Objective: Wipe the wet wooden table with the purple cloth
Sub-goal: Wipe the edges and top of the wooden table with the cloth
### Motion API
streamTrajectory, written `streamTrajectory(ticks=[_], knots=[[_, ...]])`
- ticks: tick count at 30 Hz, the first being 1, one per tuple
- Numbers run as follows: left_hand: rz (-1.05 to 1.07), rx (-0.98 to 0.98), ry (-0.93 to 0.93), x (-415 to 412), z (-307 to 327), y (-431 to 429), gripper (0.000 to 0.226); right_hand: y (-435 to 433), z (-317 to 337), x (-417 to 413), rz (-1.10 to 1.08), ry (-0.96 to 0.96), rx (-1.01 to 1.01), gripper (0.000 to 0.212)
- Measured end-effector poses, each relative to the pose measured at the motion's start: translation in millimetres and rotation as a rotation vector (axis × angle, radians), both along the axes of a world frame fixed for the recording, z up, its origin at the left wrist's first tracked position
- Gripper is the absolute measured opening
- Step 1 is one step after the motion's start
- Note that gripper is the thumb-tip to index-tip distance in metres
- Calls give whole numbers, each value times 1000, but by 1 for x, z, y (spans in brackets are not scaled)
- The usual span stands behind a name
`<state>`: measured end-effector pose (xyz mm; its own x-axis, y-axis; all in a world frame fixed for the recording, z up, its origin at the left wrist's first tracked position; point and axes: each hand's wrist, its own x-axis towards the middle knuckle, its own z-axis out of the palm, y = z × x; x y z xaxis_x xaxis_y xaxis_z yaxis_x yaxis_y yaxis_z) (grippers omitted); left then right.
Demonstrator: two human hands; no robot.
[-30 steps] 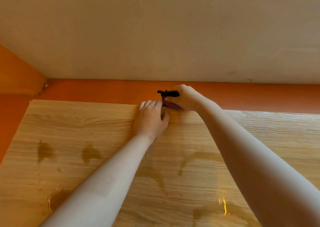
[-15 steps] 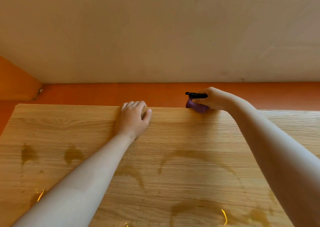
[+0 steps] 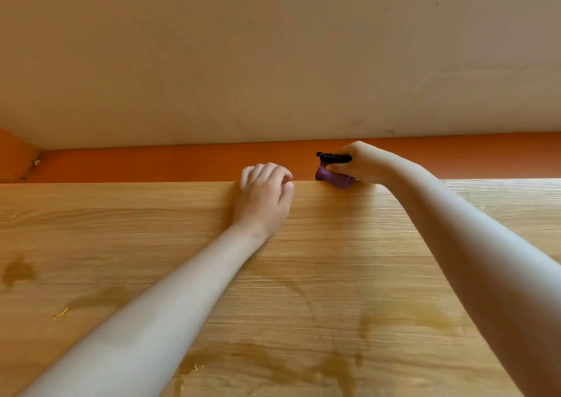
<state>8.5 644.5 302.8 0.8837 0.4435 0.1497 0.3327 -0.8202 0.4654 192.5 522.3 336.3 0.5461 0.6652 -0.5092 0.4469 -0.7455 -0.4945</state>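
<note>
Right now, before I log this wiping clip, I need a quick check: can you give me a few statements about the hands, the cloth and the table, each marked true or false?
1. The right hand grips the purple cloth at the far edge of the table. True.
2. The left hand also holds the cloth. False: it rests on the table near the far edge, apart from the cloth.
3. Wet patches show on the near part of the table. True.
4. The cloth lies spread flat in the middle of the table. False: it is bunched up in the right hand.
5. The right hand also holds a small black object above the cloth. True.
</note>
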Motion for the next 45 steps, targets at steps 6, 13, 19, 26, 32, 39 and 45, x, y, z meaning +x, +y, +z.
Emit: streamTrajectory(ticks=[6, 13, 19, 26, 32, 39, 45], knots=[[36, 49, 76, 43, -13, -55, 35, -69, 5, 44, -46, -18, -15, 17], [75, 59, 60, 48, -16, -53, 39, -92, 5, 69, -58, 73, 13, 15], [136, 100, 92, 46, -15, -54, 39, -9, -5, 30, 107, 191, 60, 21], [162, 79, 126, 47, -14, -55, 43, 1, -9, 35, 146, 254, 0, 21], [123, 84, 153, 48, -13, -55, 41, -60, 5, 75, 127, 175, -56, 21], [115, 107, 183, 50, -14, -54, 47, -110, 7, 104, 8, 78, -116, 18], [114, 108, 196, 47, -11, -55, 47, -48, -5, 50, 45, 152, 139, 13]])
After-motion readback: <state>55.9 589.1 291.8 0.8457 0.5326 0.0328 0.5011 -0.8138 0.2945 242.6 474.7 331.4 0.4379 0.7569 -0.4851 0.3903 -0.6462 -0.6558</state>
